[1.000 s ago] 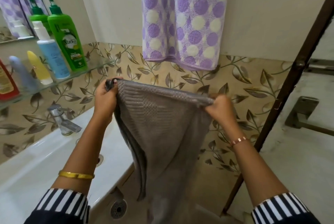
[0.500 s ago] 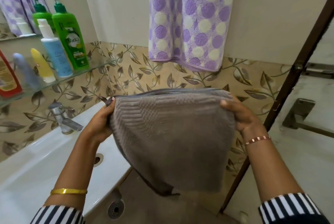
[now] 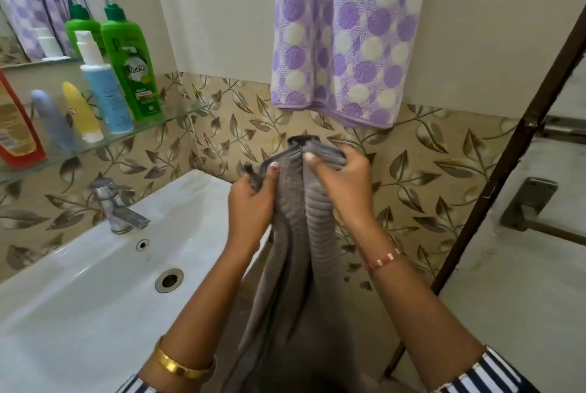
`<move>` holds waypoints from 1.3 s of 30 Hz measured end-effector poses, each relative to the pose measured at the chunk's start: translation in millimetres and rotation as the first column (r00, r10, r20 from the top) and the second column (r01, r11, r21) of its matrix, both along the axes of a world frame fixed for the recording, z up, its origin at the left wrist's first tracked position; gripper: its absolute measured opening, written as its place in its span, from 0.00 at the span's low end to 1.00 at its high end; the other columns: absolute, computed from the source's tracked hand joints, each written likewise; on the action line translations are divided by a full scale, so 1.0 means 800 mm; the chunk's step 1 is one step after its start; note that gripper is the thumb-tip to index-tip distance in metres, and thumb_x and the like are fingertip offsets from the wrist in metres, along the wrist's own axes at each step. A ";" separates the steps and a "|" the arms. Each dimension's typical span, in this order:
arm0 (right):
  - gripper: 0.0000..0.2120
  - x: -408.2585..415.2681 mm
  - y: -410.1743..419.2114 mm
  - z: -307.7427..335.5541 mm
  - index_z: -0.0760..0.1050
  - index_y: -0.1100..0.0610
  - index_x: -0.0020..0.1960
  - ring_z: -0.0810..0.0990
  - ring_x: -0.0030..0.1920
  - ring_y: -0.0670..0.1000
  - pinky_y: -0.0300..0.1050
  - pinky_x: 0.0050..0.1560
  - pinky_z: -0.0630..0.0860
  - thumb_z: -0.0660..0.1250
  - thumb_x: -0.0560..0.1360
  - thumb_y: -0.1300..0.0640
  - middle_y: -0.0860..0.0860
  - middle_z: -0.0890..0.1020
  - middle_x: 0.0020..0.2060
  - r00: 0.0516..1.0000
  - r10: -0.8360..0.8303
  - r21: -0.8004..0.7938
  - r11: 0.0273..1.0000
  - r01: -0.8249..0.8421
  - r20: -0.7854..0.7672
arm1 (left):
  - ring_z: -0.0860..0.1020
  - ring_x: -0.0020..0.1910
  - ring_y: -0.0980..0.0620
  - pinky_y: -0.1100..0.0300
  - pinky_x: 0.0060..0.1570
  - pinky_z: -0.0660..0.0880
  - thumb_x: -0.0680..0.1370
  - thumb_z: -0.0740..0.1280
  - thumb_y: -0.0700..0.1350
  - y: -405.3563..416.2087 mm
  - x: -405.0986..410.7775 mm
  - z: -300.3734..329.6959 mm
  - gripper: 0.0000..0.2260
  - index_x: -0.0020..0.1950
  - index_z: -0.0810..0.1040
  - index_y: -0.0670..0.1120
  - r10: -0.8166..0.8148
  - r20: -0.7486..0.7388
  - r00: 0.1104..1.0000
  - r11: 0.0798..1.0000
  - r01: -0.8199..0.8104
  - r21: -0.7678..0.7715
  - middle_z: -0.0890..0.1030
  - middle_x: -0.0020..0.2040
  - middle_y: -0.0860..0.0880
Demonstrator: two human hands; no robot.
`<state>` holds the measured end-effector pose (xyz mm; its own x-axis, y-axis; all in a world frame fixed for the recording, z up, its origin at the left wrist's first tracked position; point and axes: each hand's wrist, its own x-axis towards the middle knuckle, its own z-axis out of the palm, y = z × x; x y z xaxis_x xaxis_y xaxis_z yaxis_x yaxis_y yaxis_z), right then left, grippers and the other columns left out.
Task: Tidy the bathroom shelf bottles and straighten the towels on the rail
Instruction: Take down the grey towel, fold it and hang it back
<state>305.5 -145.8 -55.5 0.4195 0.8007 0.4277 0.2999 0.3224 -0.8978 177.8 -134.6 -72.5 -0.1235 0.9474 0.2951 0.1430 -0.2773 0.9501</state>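
Between sink and tiled wall, the left hand (image 3: 253, 199) and right hand (image 3: 341, 184) now pinch the grey ribbed towel (image 3: 301, 265) together, closed on its top corners; spread wide a moment ago, it hangs folded lengthwise below the purple spotted towel (image 3: 342, 34), probably ready for hanging.

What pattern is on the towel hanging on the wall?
Purple and white polka dots on the hanging towel, clearest in the head view.
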 end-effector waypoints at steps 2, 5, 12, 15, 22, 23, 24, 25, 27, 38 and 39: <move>0.07 -0.013 -0.005 0.019 0.74 0.55 0.41 0.77 0.31 0.40 0.31 0.34 0.74 0.72 0.70 0.55 0.45 0.78 0.31 0.997 0.039 0.053 0.998 -0.042 0.064 | 0.73 0.31 0.47 0.51 0.30 0.71 0.75 0.64 0.54 -0.010 0.006 0.016 0.21 0.34 0.74 0.37 0.019 0.004 1.000 0.995 -0.019 0.097 0.76 0.30 0.39; 0.07 -0.011 -0.009 0.040 0.77 0.56 0.42 0.81 0.37 0.48 0.41 0.41 0.79 0.73 0.68 0.56 0.50 0.82 0.36 0.992 0.112 0.090 0.989 -0.116 0.057 | 0.80 0.33 0.55 0.57 0.33 0.78 0.71 0.69 0.52 -0.016 0.000 0.035 0.12 0.36 0.78 0.44 -0.076 0.037 0.996 0.986 0.069 0.153 0.82 0.31 0.51; 0.05 -0.004 -0.001 0.061 0.77 0.58 0.46 0.82 0.42 0.48 0.45 0.47 0.81 0.69 0.71 0.66 0.52 0.82 0.39 0.905 0.415 0.090 0.902 -0.423 0.097 | 0.79 0.48 0.66 0.70 0.49 0.76 0.65 0.75 0.38 -0.014 -0.004 0.041 0.21 0.51 0.74 0.55 -0.344 -0.102 0.933 0.919 0.357 0.165 0.80 0.49 0.57; 0.08 0.004 -0.002 0.061 0.77 0.58 0.46 0.82 0.39 0.45 0.39 0.43 0.81 0.66 0.72 0.70 0.50 0.82 0.38 0.811 0.581 0.135 0.811 -0.569 -0.068 | 0.79 0.50 0.57 0.61 0.54 0.77 0.67 0.73 0.34 0.006 -0.011 0.041 0.21 0.58 0.74 0.44 -0.286 -0.005 0.958 0.948 0.284 0.140 0.80 0.51 0.48; 0.37 0.031 -0.003 0.015 0.64 0.54 0.69 0.72 0.62 0.45 0.33 0.60 0.72 0.75 0.63 0.54 0.52 0.72 0.64 0.961 0.240 0.160 0.952 -0.261 0.141 | 0.79 0.49 0.47 0.54 0.46 0.78 0.70 0.69 0.36 0.033 -0.037 0.055 0.15 0.55 0.72 0.43 -0.277 0.361 0.891 0.944 0.323 -0.073 0.80 0.48 0.46; 0.42 0.030 -0.003 0.002 0.60 0.54 0.71 0.71 0.63 0.44 0.32 0.60 0.71 0.76 0.62 0.54 0.49 0.70 0.65 0.948 0.310 0.081 0.945 -0.316 0.077 | 0.80 0.47 0.47 0.55 0.43 0.79 0.69 0.69 0.37 0.034 -0.039 0.058 0.17 0.57 0.72 0.41 -0.311 0.384 0.869 0.932 0.357 -0.055 0.80 0.48 0.46; 0.43 0.028 -0.002 -0.009 0.60 0.54 0.71 0.72 0.63 0.44 0.34 0.60 0.72 0.76 0.60 0.54 0.48 0.72 0.63 0.923 0.383 -0.002 0.923 -0.384 -0.033 | 0.80 0.46 0.47 0.55 0.42 0.79 0.67 0.69 0.38 0.036 -0.040 0.062 0.22 0.60 0.70 0.39 -0.343 0.404 0.848 0.920 0.390 -0.037 0.80 0.48 0.45; 0.42 0.024 -0.002 -0.018 0.62 0.55 0.69 0.74 0.61 0.45 0.37 0.59 0.74 0.77 0.59 0.53 0.48 0.74 0.61 0.882 0.446 -0.070 0.885 -0.460 -0.150 | 0.80 0.47 0.46 0.54 0.42 0.79 0.66 0.69 0.39 0.038 -0.041 0.067 0.26 0.62 0.69 0.38 -0.367 0.411 0.834 0.911 0.412 -0.024 0.79 0.49 0.44; 0.34 0.018 0.001 -0.031 0.71 0.56 0.62 0.78 0.57 0.47 0.40 0.57 0.76 0.78 0.59 0.54 0.51 0.78 0.57 0.798 0.504 -0.111 0.819 -0.563 -0.331 | 0.79 0.48 0.44 0.52 0.45 0.77 0.64 0.70 0.41 0.038 -0.041 0.076 0.28 0.63 0.69 0.37 -0.384 0.380 0.841 0.907 0.420 -0.011 0.80 0.49 0.43; 0.12 -0.040 0.021 0.092 0.78 0.51 0.43 0.82 0.48 0.49 0.48 0.53 0.79 0.76 0.64 0.63 0.47 0.83 0.43 0.869 0.416 0.199 0.906 -0.372 -0.269 | 0.80 0.46 0.63 0.66 0.45 0.78 0.42 0.75 0.68 0.024 -0.101 0.079 0.42 0.53 0.68 0.57 -0.455 0.024 0.890 0.889 0.452 0.073 0.76 0.52 0.55; 0.12 -0.042 0.026 0.108 0.78 0.51 0.43 0.82 0.48 0.49 0.48 0.52 0.79 0.76 0.64 0.62 0.47 0.83 0.42 0.882 0.405 0.215 0.909 -0.358 -0.240 | 0.80 0.47 0.62 0.65 0.47 0.78 0.41 0.75 0.68 0.023 -0.100 0.080 0.43 0.52 0.68 0.57 -0.453 0.033 0.891 0.891 0.450 0.060 0.76 0.52 0.55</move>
<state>272.1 -125.1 30.6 0.2137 0.8528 0.4765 -0.1246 0.5075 -0.8526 97.9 -115.8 -8.6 0.2997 0.8886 0.3472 -0.0512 -0.3484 0.9359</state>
